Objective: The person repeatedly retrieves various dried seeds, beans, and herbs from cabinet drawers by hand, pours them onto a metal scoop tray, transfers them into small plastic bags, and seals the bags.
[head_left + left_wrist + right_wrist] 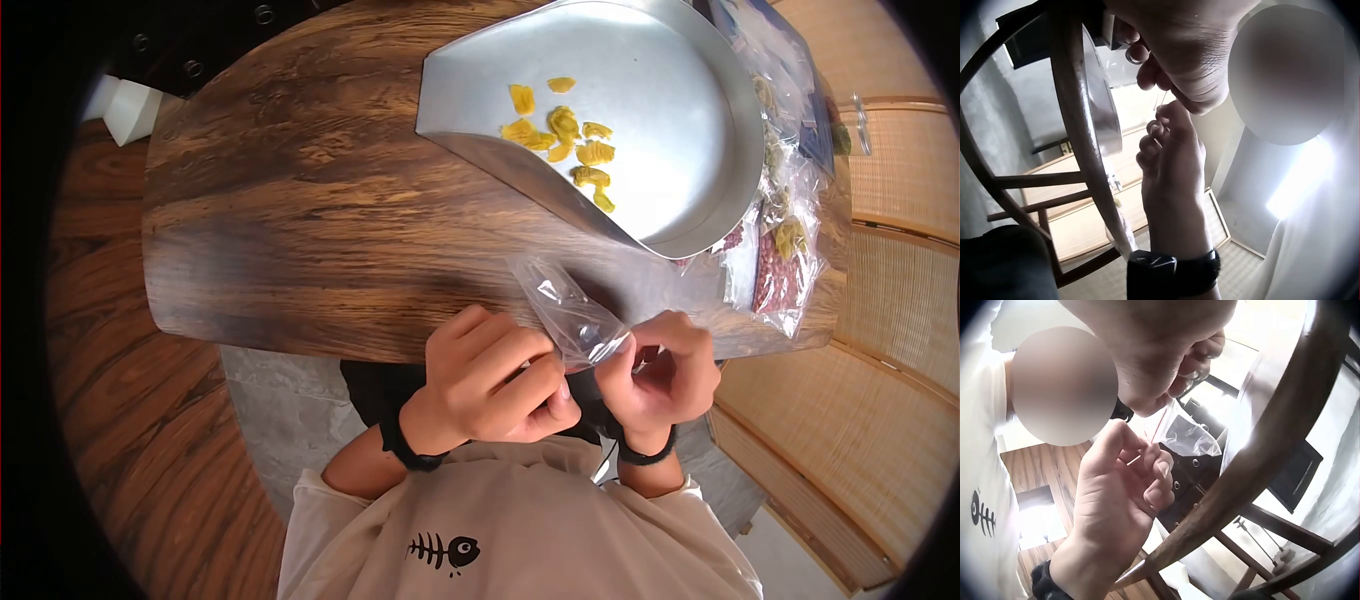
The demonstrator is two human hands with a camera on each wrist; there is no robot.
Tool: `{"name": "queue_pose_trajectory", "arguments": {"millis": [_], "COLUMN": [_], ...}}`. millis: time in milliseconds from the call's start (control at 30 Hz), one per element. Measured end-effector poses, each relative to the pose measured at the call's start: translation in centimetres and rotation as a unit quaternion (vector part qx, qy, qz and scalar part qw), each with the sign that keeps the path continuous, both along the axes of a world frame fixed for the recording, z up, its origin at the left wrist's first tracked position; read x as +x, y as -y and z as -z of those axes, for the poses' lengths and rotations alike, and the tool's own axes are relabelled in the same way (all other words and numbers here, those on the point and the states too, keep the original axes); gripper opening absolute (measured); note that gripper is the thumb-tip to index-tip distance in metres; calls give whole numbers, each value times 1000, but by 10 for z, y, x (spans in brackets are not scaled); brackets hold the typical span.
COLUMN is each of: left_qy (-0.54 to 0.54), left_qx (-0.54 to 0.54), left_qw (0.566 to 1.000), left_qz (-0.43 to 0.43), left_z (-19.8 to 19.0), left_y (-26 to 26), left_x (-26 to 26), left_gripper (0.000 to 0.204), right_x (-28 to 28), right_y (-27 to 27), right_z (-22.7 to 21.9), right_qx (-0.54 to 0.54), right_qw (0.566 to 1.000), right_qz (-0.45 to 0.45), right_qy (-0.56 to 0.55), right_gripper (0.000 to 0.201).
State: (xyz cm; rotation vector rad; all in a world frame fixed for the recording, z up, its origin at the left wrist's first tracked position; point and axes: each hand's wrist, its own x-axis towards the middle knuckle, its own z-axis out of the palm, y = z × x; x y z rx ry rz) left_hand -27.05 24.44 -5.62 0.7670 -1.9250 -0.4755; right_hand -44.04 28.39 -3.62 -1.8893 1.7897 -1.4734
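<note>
A small clear plastic bag spans the space between both hands over the table's near edge. My right hand pinches one side of its edge between thumb and curled fingers. At the bag's other side, my left hand grips the edge with its fingers bent. The right wrist view shows the bag hanging beyond the fingertips, with the left hand close to the right one. In the left wrist view the right hand meets the left fingertips, and the bag hardly shows.
A metal scoop-shaped tray stands on the wooden table, with several yellow dried pieces in it. Clear bags of red and yellow dried goods lie at the table's right edge. A white container is at far left.
</note>
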Motion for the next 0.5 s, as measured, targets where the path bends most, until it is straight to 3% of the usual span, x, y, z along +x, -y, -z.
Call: {"name": "queue_pose_trajectory", "arguments": {"millis": [67,133,167,200,267,300,367,500], "left_qy": [0,-33,10,11,92,94,147,84], "left_qx": [15,-14,-36,-36,-52,-52,32,86], "left_qw": [999,999,999,999,994,994,987,984], "left_qz": [29,20,11,11,-11,-10,51,131], "left_z": [-4,-5,1,-2,-15,-19,-23,-17], "left_y": [2,6,3,7,21,26,32,31], "left_x": [9,14,19,18,15,14,13,6], "left_gripper": [14,17,35,35,65,65,80,74], "right_x": [-1,-5,-5,-6,-11,-11,-12,-13], "right_y": [2,6,5,5,4,4,3,0], "right_z": [-4,-7,-9,-9,-10,-12,-20,-24], "right_qx": [56,146,181,181,229,229,265,294], "right_qw": [997,970,953,952,928,927,892,871], "right_qz": [1,-16,-23,-23,-93,-93,-147,-168], "right_qy": [59,194,243,244,280,282,334,355], "right_gripper": [18,15,14,14,13,13,14,14]}}
